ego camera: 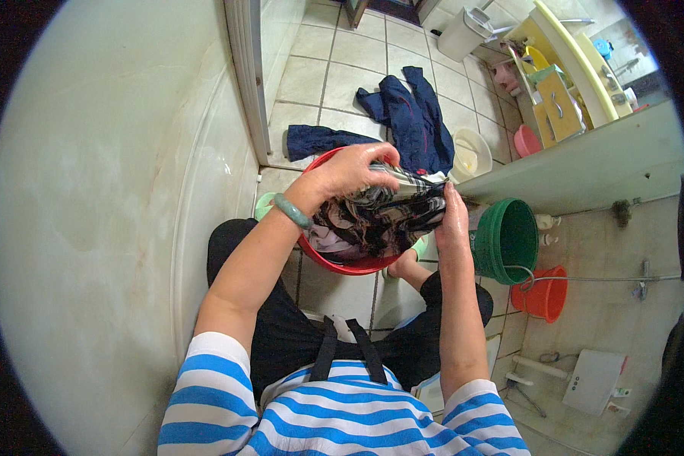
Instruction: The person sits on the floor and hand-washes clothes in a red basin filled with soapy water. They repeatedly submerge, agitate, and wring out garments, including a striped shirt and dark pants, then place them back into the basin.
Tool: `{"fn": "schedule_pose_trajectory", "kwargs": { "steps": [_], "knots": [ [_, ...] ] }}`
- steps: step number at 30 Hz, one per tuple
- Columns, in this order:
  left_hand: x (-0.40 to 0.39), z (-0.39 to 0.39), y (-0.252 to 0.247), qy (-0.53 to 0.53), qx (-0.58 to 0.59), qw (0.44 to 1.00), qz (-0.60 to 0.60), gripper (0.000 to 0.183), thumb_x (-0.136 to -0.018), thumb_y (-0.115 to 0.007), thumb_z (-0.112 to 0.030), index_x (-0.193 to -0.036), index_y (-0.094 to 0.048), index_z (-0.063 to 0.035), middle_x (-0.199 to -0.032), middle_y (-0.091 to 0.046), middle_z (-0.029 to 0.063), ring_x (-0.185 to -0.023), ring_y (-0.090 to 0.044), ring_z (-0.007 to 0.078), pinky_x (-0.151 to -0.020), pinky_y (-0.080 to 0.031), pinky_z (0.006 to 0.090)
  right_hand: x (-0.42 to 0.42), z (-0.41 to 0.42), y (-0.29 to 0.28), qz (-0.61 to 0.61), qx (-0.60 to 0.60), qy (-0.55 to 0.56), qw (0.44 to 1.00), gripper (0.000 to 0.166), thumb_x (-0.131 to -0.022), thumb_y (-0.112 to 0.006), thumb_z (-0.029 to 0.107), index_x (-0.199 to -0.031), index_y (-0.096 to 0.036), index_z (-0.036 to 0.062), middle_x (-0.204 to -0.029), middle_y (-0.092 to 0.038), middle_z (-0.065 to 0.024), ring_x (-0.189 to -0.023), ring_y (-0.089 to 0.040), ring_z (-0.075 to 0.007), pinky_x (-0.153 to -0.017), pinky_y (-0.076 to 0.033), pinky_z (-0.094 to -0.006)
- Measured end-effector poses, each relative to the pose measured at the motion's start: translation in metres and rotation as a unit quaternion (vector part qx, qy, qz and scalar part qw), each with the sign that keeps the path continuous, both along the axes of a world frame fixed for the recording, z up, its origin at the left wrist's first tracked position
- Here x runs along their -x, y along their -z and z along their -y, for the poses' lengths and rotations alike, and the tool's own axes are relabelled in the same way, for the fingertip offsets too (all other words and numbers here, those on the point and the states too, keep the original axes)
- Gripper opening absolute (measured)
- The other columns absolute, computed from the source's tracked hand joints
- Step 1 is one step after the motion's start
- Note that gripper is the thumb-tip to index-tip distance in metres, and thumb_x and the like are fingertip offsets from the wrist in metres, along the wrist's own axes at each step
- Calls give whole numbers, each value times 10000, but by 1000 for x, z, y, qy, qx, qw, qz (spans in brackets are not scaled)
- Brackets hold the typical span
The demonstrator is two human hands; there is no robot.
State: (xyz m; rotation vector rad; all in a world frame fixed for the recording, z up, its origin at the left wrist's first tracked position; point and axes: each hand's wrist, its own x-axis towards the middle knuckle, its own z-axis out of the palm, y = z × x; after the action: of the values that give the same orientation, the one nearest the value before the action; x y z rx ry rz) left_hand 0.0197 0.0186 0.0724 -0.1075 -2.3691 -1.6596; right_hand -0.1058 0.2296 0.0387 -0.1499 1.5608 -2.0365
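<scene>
A dark patterned cloth (376,219) with a black-and-white checked part is stretched above a red basin (350,267) between my knees. At its right end, my right hand (454,214) pinches the cloth near the edge with fingers and thumb. My left hand (370,168), wrist ringed by a green bangle (292,211), is curved over the cloth's upper left part, thumb and fingers apart; whether it grips a fold cannot be told. Pale wet fabric (326,239) lies low in the basin. Both hands look wet.
Dark blue clothing (407,117) is spread on the tiled floor beyond the basin, beside a cream tub (472,154). To the right stand a green bucket (510,242) and an orange bucket (553,293), with a hose (598,278) running across. A wall (119,199) rises close on the left.
</scene>
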Motion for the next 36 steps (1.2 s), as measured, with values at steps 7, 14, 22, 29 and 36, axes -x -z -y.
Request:
{"fn": "schedule_pose_trajectory", "kwargs": {
  "steps": [7, 14, 22, 29, 36],
  "knots": [
    [3, -11, 19, -104, 142, 983, -56, 136, -745, -540, -35, -881, -530, -27, -883, -559, 138, -876, -536, 338, -783, -442, 351, 22, -18, 7, 34, 25, 13, 999, 345, -895, -483, 313, -1048, -517, 5, -963, -595, -98, -842, -584, -203, -757, -476, -343],
    [5, 6, 6, -149, -302, 933, -125, 151, -919, -413, -143, -900, -522, -40, -727, -564, 31, -664, -507, 79, -643, -422, 211, 3, -11, 0, 24, 0, -18, 1000, 258, -892, -502, 255, -993, -543, 21, -908, -590, -50, -797, -566, -139, -716, -465, -295],
    [2, -25, 45, -10, 14, 1000, 14, 412, -784, -608, -253, -1083, -496, 9, -1010, -590, 156, -941, -567, 269, -833, -436, 360, -25, 11, -8, -128, -148, -170, 966, 191, -883, -507, 241, -875, -569, 60, -748, -496, 51, -696, -440, -60, -618, -362, -209],
    [15, -3, 56, -207, 190, 959, 41, 188, -717, -482, -75, -869, -588, -50, -897, -594, 191, -869, -557, 359, -750, -442, 425, -18, -2, -21, -226, -240, -253, 909, 426, -807, -608, 247, -1143, -491, 13, -963, -563, -50, -904, -500, -136, -791, -404, -261],
    [4, 18, 30, -305, 88, 945, 79, 241, -714, -419, -118, -869, -598, -71, -809, -603, 188, -792, -563, 356, -714, -441, 427, -35, -42, -16, -498, -474, -367, 627, 436, -727, -656, 236, -1113, -518, 87, -998, -587, -167, -886, -557, -374, -734, -462, -376]
  ]
}}
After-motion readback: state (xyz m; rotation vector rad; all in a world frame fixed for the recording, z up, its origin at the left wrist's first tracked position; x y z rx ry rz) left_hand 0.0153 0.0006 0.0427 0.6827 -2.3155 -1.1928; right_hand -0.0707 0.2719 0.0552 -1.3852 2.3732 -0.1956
